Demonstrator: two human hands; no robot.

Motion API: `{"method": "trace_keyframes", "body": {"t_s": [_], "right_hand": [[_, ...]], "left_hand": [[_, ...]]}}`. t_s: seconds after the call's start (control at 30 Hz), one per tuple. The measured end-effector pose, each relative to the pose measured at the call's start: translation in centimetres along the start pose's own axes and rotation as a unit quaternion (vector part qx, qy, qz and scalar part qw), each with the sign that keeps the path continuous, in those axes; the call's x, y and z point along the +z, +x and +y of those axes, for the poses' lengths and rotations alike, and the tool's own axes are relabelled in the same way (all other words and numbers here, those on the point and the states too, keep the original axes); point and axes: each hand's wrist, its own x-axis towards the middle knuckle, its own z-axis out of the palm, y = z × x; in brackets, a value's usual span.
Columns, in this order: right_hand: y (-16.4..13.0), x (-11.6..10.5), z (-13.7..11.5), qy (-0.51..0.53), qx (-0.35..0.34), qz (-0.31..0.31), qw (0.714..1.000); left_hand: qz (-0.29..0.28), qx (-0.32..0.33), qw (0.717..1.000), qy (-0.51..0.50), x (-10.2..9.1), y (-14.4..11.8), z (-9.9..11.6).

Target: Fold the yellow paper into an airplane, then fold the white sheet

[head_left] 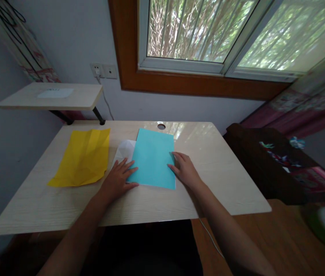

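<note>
A light-blue sheet of paper (153,159) lies on the desk in front of me, slightly turned. My left hand (119,176) rests flat with fingers spread at its left edge, the fingertips touching the sheet. Partly under the blue sheet is a creased white paper (124,149), which the left hand also partly covers. At the right edge of the blue sheet, my right hand (183,168) grips the paper, thumb on top and fingers curled at the side. A yellow sheet (84,157) with fold creases lies to the left, apart from both hands.
The pale wooden desk (222,184) has a cable hole (161,126) near its back edge. A small raised shelf (73,100) bearing a white paper (55,93) stands at back left. Right of the desk is a dark wooden cabinet (254,161) with small items; a thin cable (212,239) hangs below.
</note>
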Motion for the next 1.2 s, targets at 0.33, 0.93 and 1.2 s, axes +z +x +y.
{"method": "trace_keyframes", "body": {"t_s": [0.33,0.93,1.2], "right_hand": [[-0.8,0.4,-0.4,-0.057,-0.031,-0.034,0.997],[0.0,-0.4,-0.1,-0.082,-0.039,-0.057,0.994],[-0.1,-0.2,-0.3,-0.088,-0.033,-0.051,0.994]], "left_hand": [[0.047,-0.033,0.998,-0.008,-0.2,0.0,0.3],[0.098,-0.060,0.992,-0.043,0.3,0.1,-0.7],[0.112,-0.062,0.990,-0.059,0.4,0.2,-0.8]]}}
